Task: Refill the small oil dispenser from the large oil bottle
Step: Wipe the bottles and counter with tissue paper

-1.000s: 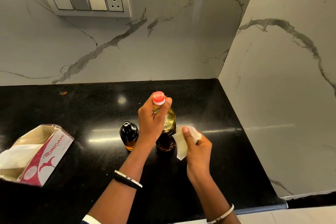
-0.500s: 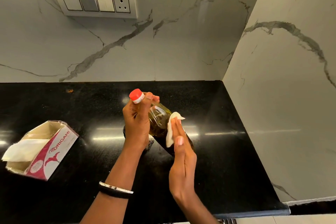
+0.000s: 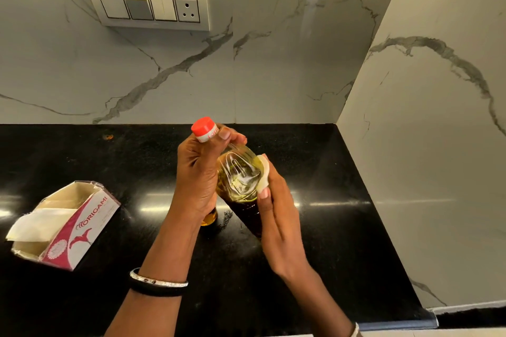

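Item 1, left hand [image 3: 197, 175]: fingers [image 3: 225, 133] clenched round the neck of the large oil bottle [image 3: 238, 175] just under its red cap [image 3: 203, 127]. The bottle's long axis is tilted, base slanting down toward the right hand [image 3: 282, 216]. 
Item 2, right hand: fingers straight, pressing a tissue [image 3: 263, 175] against the bottle's flank. 
Item 3, small oil dispenser [image 3: 209, 219]: on the worktop [image 3: 328, 227] just below the left fingers, mostly hidden; I judge the left hand nearer.

Home kitchen corner — polished black stone countertop [image 3: 82, 161] meeting white marble-veined wall panels [image 3: 273, 76]. Wall switch plate with socket [image 3: 149, 7], opened tissue box [image 3: 65, 224] on the counter, cooking oil bottle [image 3: 238, 180] in hand.
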